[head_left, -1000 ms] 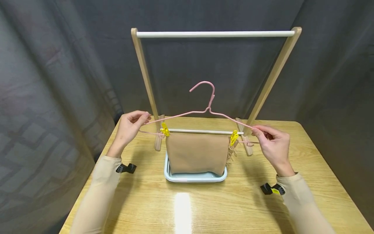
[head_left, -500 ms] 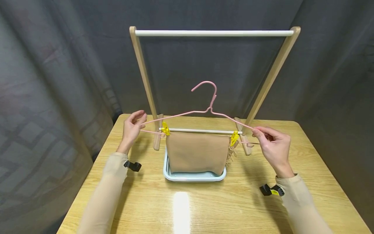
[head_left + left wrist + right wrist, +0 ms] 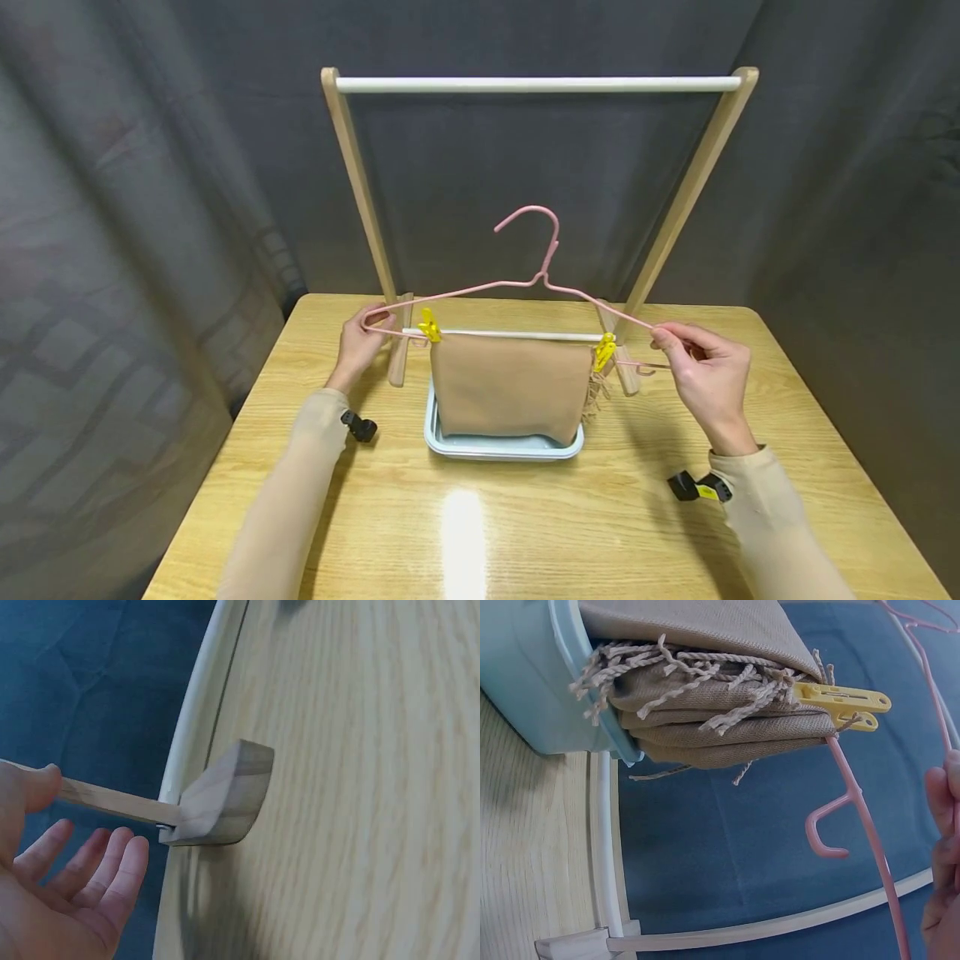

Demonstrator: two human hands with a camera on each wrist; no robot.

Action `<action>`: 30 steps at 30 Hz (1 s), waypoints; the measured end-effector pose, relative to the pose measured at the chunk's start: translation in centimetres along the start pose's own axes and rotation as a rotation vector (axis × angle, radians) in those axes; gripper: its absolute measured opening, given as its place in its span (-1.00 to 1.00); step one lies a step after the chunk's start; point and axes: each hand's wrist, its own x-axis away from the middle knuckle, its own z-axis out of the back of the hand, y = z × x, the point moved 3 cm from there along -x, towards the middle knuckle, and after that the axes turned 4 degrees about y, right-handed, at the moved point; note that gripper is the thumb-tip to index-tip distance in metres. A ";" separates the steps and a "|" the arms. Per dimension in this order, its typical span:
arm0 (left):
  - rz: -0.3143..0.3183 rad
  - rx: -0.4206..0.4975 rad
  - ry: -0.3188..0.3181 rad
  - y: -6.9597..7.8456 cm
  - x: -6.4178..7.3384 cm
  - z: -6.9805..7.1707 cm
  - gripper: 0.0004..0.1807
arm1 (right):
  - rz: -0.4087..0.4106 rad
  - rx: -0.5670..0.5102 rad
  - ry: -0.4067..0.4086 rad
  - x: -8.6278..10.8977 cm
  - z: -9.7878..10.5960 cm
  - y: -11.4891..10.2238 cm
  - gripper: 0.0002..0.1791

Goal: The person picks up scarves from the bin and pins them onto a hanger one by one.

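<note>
A pink wire hanger is held upright, hook uppermost, in the head view. From its lower bar hangs a folded brown scarf, fringed at the right end. One yellow clothespin clips the scarf's left edge, and a second yellow clothespin clips the right. My right hand pinches the hanger's right arm between thumb and fingers. Behind the hanger's left end is my left hand; in the left wrist view its fingers are loosely bent, holding nothing, beside the wooden post.
Behind the hanger stands a wooden rack with a white top rail and a low white crossbar. A light blue tray sits under the scarf on the wooden table. Grey curtains surround the table.
My left hand has let go of the hanger's left end and moved right and down behind it. The right hand keeps its pinch; the hanger has barely moved.
</note>
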 end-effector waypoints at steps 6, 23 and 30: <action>0.013 -0.023 0.011 -0.3 -0.1 -0.4 -0.52 | -0.004 0.000 0.013 -0.1 0.1 -0.1 -0.94; 0.074 0.000 -0.087 -0.7 -0.6 -1.3 -0.44 | 0.097 -0.023 0.072 -3.9 2.0 -4.3 -0.87; 0.039 -0.032 -0.102 -0.6 -0.6 -1.8 -0.52 | 0.078 0.009 0.088 -5.4 3.2 -5.8 -0.82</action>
